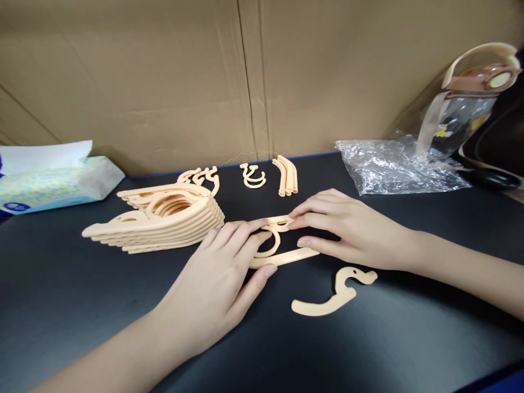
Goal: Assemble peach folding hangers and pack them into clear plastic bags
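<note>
A cream plastic folding clothes hanger (295, 256) lies on the black tabletop between my hands, its two arms folded alongside each other. My left hand (223, 278) grips its left end, with the thumb on the near arm and the fingers over the far one. My right hand (347, 226) holds the right end, fingertips at the far arm and thumb by the near arm's tip. Parts of the hanger are hidden under my fingers. A loose cream hanger hook (327, 304) lies flat, just nearer to me than my right hand.
Left of my hands rises a stack of similar hanger pieces (164, 226). Several hooks (254, 177) and some curved strips (288, 177) lie farther back. A tissue pack (53, 180) is at left; a clear plastic bag (393, 169) and a bottle (466, 114) are at right, before cardboard (164, 82).
</note>
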`<move>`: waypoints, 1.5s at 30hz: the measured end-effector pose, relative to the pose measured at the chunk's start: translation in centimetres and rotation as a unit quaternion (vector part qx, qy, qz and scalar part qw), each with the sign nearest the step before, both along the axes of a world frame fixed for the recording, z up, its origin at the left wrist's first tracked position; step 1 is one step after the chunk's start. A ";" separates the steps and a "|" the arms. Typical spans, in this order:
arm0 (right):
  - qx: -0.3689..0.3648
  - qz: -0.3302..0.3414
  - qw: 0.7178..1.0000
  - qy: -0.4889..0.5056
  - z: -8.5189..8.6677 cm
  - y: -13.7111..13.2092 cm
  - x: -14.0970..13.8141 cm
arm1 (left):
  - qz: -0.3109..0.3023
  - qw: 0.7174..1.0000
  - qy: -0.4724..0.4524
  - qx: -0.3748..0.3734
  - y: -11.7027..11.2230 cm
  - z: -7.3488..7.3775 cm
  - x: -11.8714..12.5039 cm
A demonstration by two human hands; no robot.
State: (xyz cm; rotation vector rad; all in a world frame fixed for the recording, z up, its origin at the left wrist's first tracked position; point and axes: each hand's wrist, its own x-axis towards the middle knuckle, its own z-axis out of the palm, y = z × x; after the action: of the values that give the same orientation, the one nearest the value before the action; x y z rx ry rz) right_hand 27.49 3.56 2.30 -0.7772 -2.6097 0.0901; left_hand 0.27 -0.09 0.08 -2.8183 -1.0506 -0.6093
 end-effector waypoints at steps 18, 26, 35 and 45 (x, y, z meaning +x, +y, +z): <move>-0.216 -0.008 0.968 -0.127 4.3 -3.1 1.4 | 0.024 1.000 -0.001 -0.005 -0.4 0.3 -0.1; -0.108 -0.092 0.971 -0.190 3.1 -0.3 3.1 | 0.014 1.000 -0.003 -0.009 -0.4 0.4 0.0; -0.060 -0.230 0.939 -0.249 2.4 0.6 3.3 | 0.015 1.000 -0.007 -0.001 -0.4 0.3 -0.1; -0.036 -0.115 0.978 -0.173 2.0 -0.3 2.9 | 0.028 0.998 0.029 0.055 -1.0 0.6 0.4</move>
State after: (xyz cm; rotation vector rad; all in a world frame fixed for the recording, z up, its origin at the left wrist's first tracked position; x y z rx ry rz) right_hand 30.37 3.22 4.28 -1.2111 -2.8251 -0.0194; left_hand 0.65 -1.10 0.66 -2.6862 -1.0485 -0.5579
